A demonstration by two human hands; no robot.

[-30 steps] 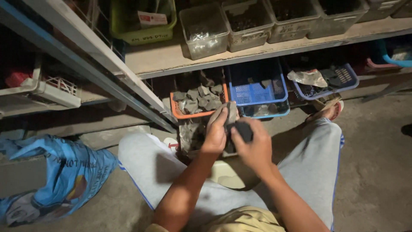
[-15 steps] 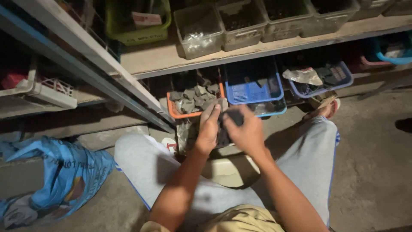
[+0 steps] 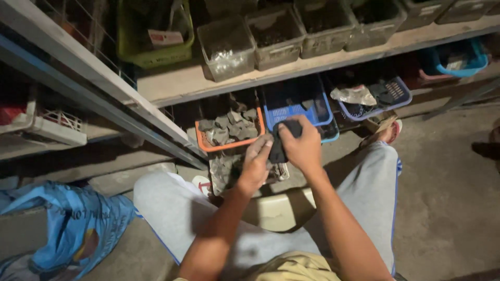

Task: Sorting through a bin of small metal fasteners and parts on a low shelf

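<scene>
I sit on the floor with my knees apart, facing low shelves. My left hand (image 3: pixel 256 165) and my right hand (image 3: pixel 301 147) meet in front of me and both grip a small dark flat piece (image 3: pixel 277 149). My right hand's fingers curl over its top end, my left hand pinches its lower side. Just below my hands stands a light basket (image 3: pixel 221 176) of grey dark pieces. Behind it sits an orange basket (image 3: pixel 227 145) with similar grey pieces.
A blue basket (image 3: pixel 291 111) and a darker blue one (image 3: pixel 396 97) stand under the shelf board (image 3: pixel 260 75), which carries several clear tubs and a green basket (image 3: pixel 153 52). A blue bag (image 3: pixel 73 224) lies at left. A pale tub (image 3: pixel 281 211) rests between my legs.
Both hands have moved slightly up and away from me with the dark piece; my right hand now covers its top end more.
</scene>
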